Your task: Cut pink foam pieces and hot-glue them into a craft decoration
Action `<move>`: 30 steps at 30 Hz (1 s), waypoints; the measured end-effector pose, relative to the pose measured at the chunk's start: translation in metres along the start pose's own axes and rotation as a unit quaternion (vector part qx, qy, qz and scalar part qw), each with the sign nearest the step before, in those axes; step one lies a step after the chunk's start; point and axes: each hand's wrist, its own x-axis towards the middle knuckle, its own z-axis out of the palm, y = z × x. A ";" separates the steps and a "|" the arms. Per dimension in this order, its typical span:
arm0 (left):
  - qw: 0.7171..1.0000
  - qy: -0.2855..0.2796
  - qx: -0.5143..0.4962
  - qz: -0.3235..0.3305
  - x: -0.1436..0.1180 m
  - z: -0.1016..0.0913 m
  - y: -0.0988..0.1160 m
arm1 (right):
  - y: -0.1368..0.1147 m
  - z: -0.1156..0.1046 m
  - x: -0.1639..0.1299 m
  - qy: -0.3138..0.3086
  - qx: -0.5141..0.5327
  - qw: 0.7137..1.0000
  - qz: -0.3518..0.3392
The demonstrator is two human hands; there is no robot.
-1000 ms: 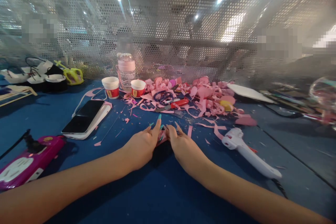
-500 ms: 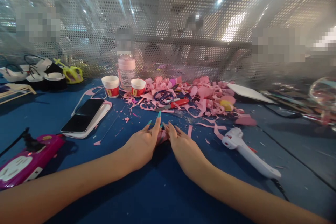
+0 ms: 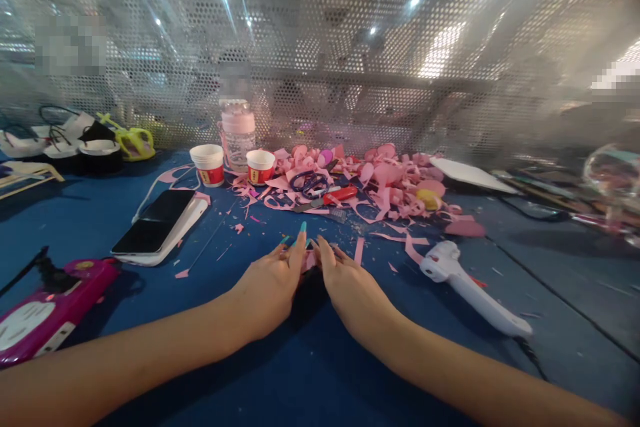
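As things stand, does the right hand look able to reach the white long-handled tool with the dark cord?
Probably yes: mainly blue tabletop and a small pink scrap lie between the right hand and the white long-handled tool, though that hand must first leave the pink piece between both hands.

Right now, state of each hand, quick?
Left hand: fingers at the small pink piece; open or closed can't be told.
Right hand: fingers at the same piece, opposite side; grip hidden, can't tell.
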 end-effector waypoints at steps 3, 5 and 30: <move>1.000 0.016 -0.003 -0.006 -0.001 0.001 0.001 | 0.000 0.007 -0.001 0.028 -0.005 0.999 0.019; 1.000 0.017 -0.005 0.002 0.000 0.001 0.002 | 0.000 0.015 -0.003 0.059 -0.015 0.998 0.022; 0.997 -0.010 -0.069 -0.029 -0.004 -0.009 0.002 | 0.000 0.010 0.000 -0.040 -0.024 0.999 -0.008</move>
